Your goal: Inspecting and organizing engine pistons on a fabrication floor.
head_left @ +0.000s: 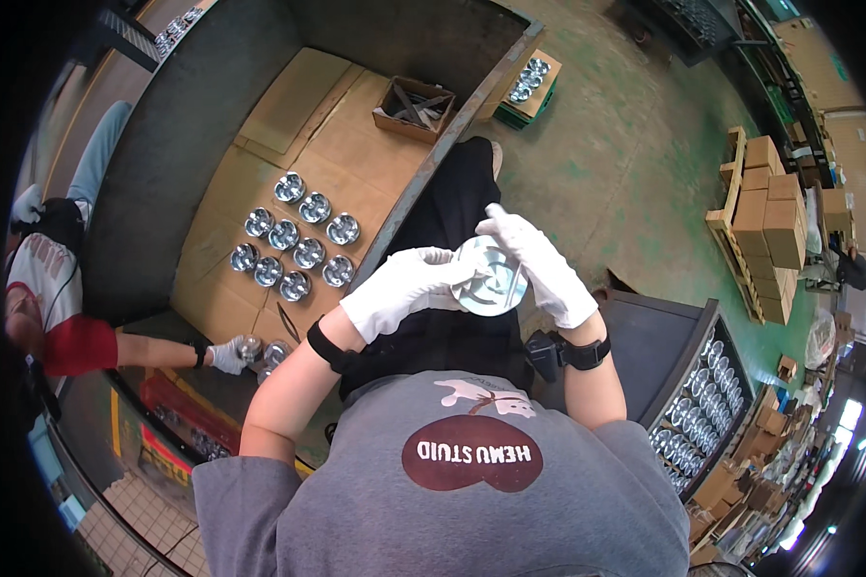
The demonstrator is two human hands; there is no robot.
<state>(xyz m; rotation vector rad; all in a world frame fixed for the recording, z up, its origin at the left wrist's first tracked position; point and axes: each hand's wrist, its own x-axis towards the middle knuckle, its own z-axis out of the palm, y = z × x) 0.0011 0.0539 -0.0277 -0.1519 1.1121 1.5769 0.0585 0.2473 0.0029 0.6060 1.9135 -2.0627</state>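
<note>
Both hands in white gloves, held up in front of the person's chest over the dark trousers. Left hand (404, 288) wraps the left edge of a round shiny metal part (491, 276), fingers curled over its rim and gripping it. Right hand (539, 264) lies along the part's right side, fingers stretched up past the rim, touching it & steadying it; thumb hidden, so can't tell how tight that grip is. Part sits between the 2 hands, face up toward the camera. To the left, w/ a metal frame edge between, a cardboard sheet (356, 144) carries rows of similar metal parts (293, 240). A co-worker's gloved hand (226, 354) at lower left touches 2 more parts (265, 352). Open small box (414, 108) at the sheet's far end. Tray of parts (698, 404) to the right; stacked cartons (775, 212) beyond.
</note>
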